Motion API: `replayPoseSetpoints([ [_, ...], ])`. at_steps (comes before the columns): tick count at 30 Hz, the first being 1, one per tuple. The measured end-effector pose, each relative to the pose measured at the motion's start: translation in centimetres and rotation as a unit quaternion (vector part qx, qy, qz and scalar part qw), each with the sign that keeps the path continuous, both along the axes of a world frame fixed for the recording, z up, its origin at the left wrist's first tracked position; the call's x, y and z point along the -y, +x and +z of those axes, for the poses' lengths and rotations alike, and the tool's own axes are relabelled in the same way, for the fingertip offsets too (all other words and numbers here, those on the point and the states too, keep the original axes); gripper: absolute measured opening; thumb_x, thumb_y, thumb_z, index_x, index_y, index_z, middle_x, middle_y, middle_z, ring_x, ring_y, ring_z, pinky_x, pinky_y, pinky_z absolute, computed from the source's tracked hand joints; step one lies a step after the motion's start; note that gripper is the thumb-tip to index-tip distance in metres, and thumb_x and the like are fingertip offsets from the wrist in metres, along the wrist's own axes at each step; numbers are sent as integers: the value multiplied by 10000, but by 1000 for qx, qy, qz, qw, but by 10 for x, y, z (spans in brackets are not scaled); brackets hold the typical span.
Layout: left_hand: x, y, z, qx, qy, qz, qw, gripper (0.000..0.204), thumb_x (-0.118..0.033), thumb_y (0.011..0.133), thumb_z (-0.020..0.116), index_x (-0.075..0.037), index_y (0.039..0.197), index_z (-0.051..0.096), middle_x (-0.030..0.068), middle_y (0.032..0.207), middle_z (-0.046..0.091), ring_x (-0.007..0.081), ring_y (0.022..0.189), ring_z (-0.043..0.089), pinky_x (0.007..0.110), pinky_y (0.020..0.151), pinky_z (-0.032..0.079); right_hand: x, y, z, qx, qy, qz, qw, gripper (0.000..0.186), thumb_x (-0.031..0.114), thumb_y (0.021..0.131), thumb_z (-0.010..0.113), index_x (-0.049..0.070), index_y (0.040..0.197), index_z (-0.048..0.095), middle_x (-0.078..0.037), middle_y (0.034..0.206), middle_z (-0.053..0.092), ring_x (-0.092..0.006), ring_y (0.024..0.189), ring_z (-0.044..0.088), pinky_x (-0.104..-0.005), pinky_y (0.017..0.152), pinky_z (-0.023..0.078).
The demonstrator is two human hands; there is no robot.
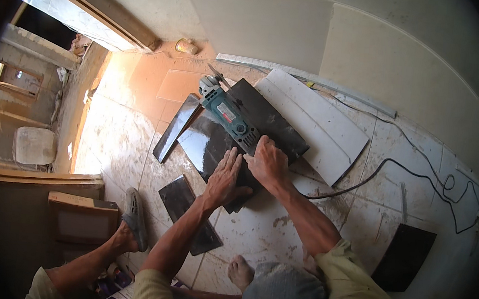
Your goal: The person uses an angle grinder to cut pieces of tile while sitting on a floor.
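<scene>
A teal angle grinder (226,111) with a grey head lies across dark, glossy tiles on the floor, its disc at the far left end, edge-on to me. My right hand (268,162) is closed on the rear end of the grinder, its fingers curled over the casing. Beside it, my left hand (224,178) rests on a glossy black tile (200,140) with its fingers stretched out and nothing in them. Another dark tile (271,118) lies under the grinder on the right. Narrow dark strips, one a glossy cut piece (177,127), the other a dull piece (179,201), lie to the left.
White boards (317,122) lie behind, near the wall. A black power cord (385,161) loops across the floor at right. A dark tile (405,257) lies at lower right. A slippered foot (134,220) and a cardboard box (83,218) are at left; a small tub (186,46) stands far back.
</scene>
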State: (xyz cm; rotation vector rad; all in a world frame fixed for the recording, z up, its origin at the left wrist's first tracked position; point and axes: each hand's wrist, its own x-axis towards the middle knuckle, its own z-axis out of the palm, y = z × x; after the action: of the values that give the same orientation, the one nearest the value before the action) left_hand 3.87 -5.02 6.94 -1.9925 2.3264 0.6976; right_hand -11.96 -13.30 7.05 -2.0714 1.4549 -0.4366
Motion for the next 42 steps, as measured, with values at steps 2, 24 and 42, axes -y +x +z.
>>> replayPoseSetpoints([
  [2, 0, 1, 0, -14, -4, 6, 1000, 1084, -441, 697, 821, 84, 1473, 275, 298, 1565, 190, 438, 1460, 192, 432, 1201, 222, -1, 4, -5, -7, -34, 4, 999, 479, 340, 797, 782, -8, 972, 504, -177, 884, 644, -313, 755, 719, -367, 635, 608],
  [24, 2, 0, -5, -5, -5, 33, 999, 1126, -487, 663, 824, 125, 1445, 291, 313, 1557, 201, 421, 1460, 218, 420, 1165, 300, -6, 21, -11, -40, 5, -15, 999, 468, 308, 796, 778, -6, 997, 494, -198, 926, 639, -343, 821, 708, -418, 688, 596],
  [42, 0, -3, 2, -19, -6, 59, 998, 1135, -444, 640, 845, 125, 1450, 289, 288, 1570, 195, 379, 1469, 218, 386, 1157, 327, -5, 24, -9, -30, 26, -24, 999, 508, 305, 779, 799, -37, 1005, 499, -240, 938, 650, -387, 861, 692, -448, 724, 580],
])
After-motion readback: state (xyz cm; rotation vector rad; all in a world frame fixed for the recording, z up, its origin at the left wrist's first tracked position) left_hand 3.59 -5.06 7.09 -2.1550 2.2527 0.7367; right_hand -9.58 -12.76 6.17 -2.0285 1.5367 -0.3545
